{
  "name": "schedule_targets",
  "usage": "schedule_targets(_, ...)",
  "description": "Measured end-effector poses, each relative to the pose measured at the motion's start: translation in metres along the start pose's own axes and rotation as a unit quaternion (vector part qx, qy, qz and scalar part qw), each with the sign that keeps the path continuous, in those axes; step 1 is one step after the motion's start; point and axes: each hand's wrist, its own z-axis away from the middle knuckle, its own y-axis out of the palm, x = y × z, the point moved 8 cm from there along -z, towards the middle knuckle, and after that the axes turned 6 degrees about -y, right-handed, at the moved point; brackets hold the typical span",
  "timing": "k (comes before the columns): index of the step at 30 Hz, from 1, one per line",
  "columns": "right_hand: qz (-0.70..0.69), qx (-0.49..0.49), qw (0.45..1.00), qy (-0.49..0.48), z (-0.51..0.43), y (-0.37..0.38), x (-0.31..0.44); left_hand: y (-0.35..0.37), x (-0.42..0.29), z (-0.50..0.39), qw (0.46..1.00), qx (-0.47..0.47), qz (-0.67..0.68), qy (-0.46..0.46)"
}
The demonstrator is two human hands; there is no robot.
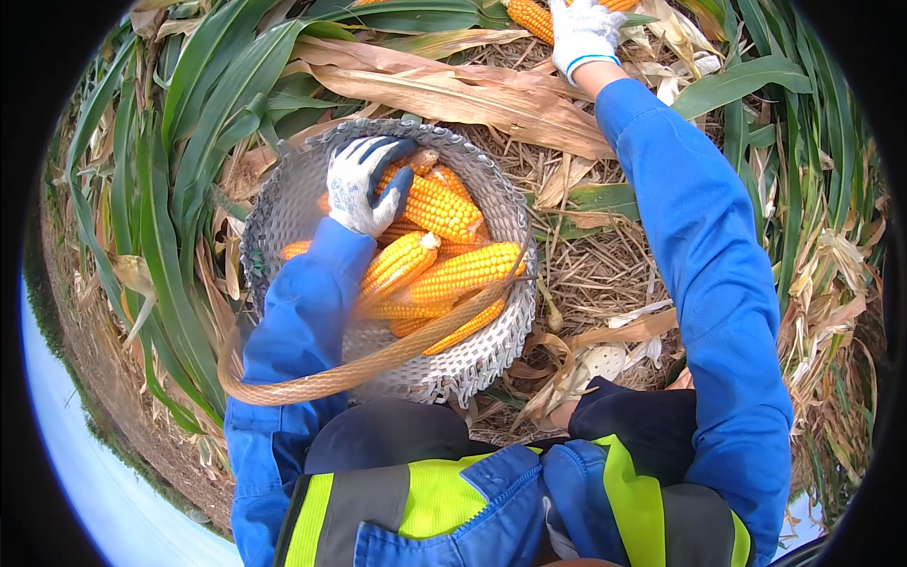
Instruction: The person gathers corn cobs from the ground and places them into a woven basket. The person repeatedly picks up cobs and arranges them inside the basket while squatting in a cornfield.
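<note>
My left hand [368, 181], in a white glove with a dark blue palm, reaches into a round woven basket [514, 312]. Its thumb and fingers close around the near-left end of a husked ear of corn [443, 209]. More orange-yellow ears lie below and around it, among them a corn ear [400, 264] with a pale tip. At the top edge of the view, my right hand [584, 35] is over husked corn ears [531, 20] on the ground. The frame cuts off part of this gloved hand, and its fingertips are hidden.
A brown hose-like handle [354, 375] arches over the basket's near side and my left forearm. Green corn leaves [152, 234] crowd the left, with more stalks and husks [829, 262] at right. Dry leaves [482, 99] and straw [602, 262] cover the ground.
</note>
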Motion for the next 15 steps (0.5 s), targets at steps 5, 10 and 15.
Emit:
schedule_targets(5,0.334,-0.190,0.908,-0.169,-0.005,0.035,-0.010,0.004,-0.005,-0.012,1.000,0.009,0.018,0.016)
schedule_targets(10,0.003,0.053,0.998,0.016,-0.017,0.003,0.002,-0.001,0.006,0.004,1.000,-0.004,0.015,-0.005)
schedule_targets(15,-0.073,0.092,0.985,0.130,-0.003,-0.038,-0.059,-0.002,0.005,0.002,1.000,-0.005,0.018,-0.012)
